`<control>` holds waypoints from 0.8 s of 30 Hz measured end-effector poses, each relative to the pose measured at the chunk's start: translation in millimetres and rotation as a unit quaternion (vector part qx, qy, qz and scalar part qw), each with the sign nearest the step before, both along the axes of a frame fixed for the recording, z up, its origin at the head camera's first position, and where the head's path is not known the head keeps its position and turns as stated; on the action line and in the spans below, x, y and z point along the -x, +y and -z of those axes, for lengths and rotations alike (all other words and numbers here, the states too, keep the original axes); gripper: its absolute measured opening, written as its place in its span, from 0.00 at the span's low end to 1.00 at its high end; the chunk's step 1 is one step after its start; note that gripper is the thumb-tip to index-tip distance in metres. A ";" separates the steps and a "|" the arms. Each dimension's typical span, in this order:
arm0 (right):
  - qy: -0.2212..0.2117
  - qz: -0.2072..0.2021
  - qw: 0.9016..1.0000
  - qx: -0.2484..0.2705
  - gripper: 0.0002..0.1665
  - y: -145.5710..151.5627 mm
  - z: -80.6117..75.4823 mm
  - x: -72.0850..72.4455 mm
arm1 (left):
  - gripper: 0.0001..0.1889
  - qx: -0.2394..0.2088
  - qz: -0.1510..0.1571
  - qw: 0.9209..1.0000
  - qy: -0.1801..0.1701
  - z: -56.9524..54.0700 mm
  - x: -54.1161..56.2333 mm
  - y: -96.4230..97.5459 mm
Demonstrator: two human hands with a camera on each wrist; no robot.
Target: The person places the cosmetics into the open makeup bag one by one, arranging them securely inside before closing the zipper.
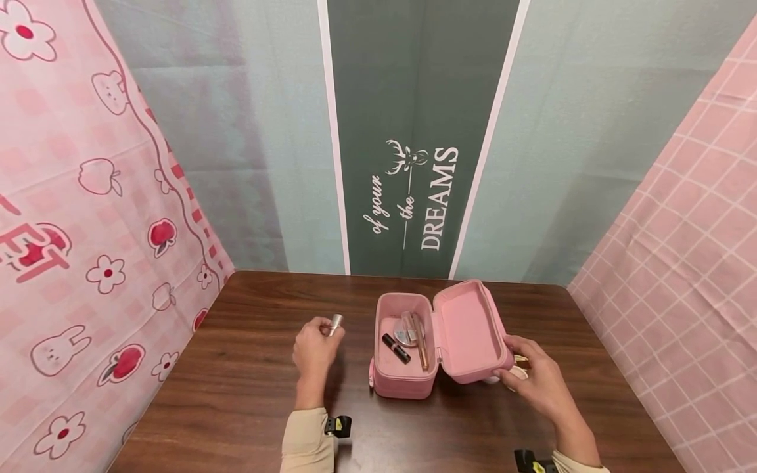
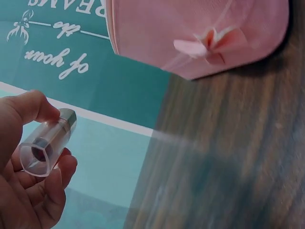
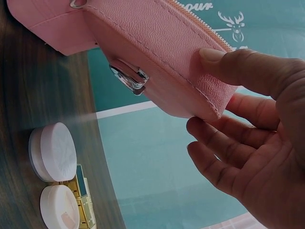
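Observation:
My left hand (image 1: 315, 351) is raised over the table left of the pink case (image 1: 404, 389). Between its thumb and fingers it pinches a small lipstick tube (image 2: 51, 143) with a clear end and a pale metallic end. The case stands open, its lid (image 1: 469, 328) swung out to the right. With my right hand (image 1: 541, 381) I grip the lid's outer corner, thumb on the side near the zipper (image 3: 202, 21) and fingers underneath. Inside the case lie a black tube (image 1: 396, 348), a slim gold tube (image 1: 422, 351) and a round silvery piece (image 1: 403, 336).
Behind the lid, two round white containers (image 3: 58, 152) and a gold case (image 3: 86, 200) rest on the brown wooden table (image 1: 254, 394). Printed cloths hang along the back, the left (image 1: 71, 197) and the right (image 1: 698, 217).

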State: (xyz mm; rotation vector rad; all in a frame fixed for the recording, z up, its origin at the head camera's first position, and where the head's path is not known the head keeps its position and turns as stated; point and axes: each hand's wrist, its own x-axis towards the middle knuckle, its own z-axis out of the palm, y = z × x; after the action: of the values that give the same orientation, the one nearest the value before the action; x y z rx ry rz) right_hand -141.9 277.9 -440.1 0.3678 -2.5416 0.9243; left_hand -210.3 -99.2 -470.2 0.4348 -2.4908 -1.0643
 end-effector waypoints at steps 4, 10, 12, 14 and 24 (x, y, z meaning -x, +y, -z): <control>0.005 -0.004 1.000 0.006 0.36 -0.1 0.6 0.5 | 0.11 -0.005 0.006 1.000 0.001 -3.6 3.0 7.2; 0.019 -0.020 0.999 0.021 0.36 -0.3 1.2 1.5 | 0.10 -0.013 -0.003 1.000 0.012 -6.8 7.3 18.0; 0.021 -0.022 0.999 0.022 0.36 -0.4 1.1 1.6 | 0.10 -0.015 -0.008 1.000 0.011 -8.3 9.3 21.9; 0.022 -0.022 0.999 0.021 0.36 -0.5 0.9 1.6 | 0.10 -0.015 -0.011 1.000 0.010 -10.4 11.2 25.9; 0.021 -0.025 0.999 0.024 0.36 -0.3 1.6 1.5 | 0.10 -0.002 -0.006 1.000 0.014 -18.8 16.1 42.9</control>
State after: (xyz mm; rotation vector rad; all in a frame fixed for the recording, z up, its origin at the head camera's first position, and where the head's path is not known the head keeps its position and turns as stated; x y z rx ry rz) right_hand -143.3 277.6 -441.7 0.4324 -2.4777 0.9843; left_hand -226.4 -56.2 -451.4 0.4326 -2.4584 -1.0630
